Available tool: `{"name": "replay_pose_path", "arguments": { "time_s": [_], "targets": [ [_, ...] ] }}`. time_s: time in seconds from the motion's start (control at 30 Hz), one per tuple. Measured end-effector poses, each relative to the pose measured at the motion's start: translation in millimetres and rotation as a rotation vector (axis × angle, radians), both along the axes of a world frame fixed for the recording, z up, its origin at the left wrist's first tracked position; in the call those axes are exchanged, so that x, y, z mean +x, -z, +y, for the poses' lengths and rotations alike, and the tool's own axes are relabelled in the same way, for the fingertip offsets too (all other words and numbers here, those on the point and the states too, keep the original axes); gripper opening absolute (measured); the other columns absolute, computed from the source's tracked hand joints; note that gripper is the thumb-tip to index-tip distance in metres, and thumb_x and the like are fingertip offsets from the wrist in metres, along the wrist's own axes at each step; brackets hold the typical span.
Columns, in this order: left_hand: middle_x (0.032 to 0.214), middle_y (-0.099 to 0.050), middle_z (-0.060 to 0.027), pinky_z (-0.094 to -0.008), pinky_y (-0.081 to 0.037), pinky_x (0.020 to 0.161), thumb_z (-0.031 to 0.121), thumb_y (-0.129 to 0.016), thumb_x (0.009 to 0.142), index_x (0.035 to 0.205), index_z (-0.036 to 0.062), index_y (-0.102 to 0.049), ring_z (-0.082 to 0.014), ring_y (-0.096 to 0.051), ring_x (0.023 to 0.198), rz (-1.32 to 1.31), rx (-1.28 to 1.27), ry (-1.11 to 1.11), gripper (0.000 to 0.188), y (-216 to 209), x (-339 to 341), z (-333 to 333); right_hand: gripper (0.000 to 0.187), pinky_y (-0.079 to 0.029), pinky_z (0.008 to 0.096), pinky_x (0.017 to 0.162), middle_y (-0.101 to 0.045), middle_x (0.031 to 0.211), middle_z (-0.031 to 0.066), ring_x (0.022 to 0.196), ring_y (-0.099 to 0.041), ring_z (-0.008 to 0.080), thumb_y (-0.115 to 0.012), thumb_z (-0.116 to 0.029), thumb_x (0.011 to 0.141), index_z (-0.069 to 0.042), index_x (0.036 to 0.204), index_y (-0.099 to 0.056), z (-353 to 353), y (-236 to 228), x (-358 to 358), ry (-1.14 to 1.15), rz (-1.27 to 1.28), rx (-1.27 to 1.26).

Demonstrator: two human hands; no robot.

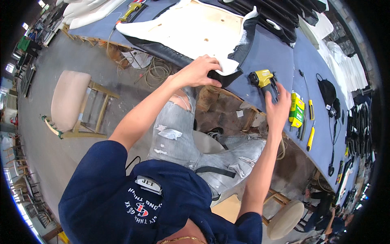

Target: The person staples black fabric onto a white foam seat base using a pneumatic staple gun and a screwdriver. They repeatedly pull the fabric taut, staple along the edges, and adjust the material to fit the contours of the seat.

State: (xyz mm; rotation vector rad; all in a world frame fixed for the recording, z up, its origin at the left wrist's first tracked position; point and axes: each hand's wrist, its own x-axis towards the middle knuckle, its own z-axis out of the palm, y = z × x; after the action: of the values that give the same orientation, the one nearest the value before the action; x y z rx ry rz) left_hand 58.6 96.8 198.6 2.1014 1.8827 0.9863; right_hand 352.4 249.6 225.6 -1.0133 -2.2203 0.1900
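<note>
A chair-seat-like panel (199,28) with a pale board face, white padding and a black cover lies on the blue-topped table. My left hand (199,72) is closed on the near corner of the black cover (227,78), with the white padding (228,66) beside its fingers. To the right lies a yellow and black staple gun (262,76). My right hand (278,105) is at its handle, thumb and fingers apart on either side; whether they touch it I cannot tell.
Right of the gun are a yellow-green box (297,110), yellow-handled tools (311,138) and a black strap-like item (327,91). Another yellow tool (132,11) lies far left. Stacked black covers (260,16) fill the back. A coiled hose (156,72) and upholstered chair (73,101) stand left.
</note>
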Motion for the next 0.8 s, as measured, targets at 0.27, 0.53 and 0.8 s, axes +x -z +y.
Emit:
{"name": "replay_pose_path", "arguments": {
  "time_s": [0.27,0.53,0.8],
  "targets": [
    [0.085,-0.069,-0.0154,-0.0400,-0.050,0.070,0.039,-0.084,0.083,0.099,-0.0003,-0.072,-0.0338,-0.067,0.079,-0.122,-0.181,0.264,0.044,-21.6,4.7,41.4,0.068,-0.049,0.0488,0.105,-0.047,0.147,0.0217,0.128,-0.057,0.0413,-0.084,-0.025,0.084,-0.010,0.143,-0.055,63.6,21.6,-1.2,-0.076,-0.129,-0.130],
    [0.086,-0.067,-0.0035,-0.0395,-0.046,0.084,0.053,-0.068,0.091,0.075,0.0049,-0.068,-0.0248,-0.056,0.091,0.564,0.283,0.889,0.050,-22.4,-26.9,107.6,0.049,-0.044,0.0253,0.063,-0.061,0.084,0.0023,0.069,-0.056,0.0101,-0.078,-0.021,0.092,0.000,0.130,-0.057,-26.7,-43.5,92.5,-0.041,0.633,-1.083],
    [0.077,-0.054,-0.0025,-0.0378,-0.040,0.084,0.048,-0.064,0.097,0.063,0.0037,-0.057,-0.0225,-0.048,0.086,0.232,0.107,0.742,0.056,3.8,-36.4,89.1,0.053,-0.044,0.0237,0.051,-0.060,0.078,0.0030,0.055,-0.051,0.0086,-0.075,-0.010,0.086,0.009,0.133,-0.057,-160.5,-9.9,4.5,0.137,0.572,-1.319]
  ]
}}
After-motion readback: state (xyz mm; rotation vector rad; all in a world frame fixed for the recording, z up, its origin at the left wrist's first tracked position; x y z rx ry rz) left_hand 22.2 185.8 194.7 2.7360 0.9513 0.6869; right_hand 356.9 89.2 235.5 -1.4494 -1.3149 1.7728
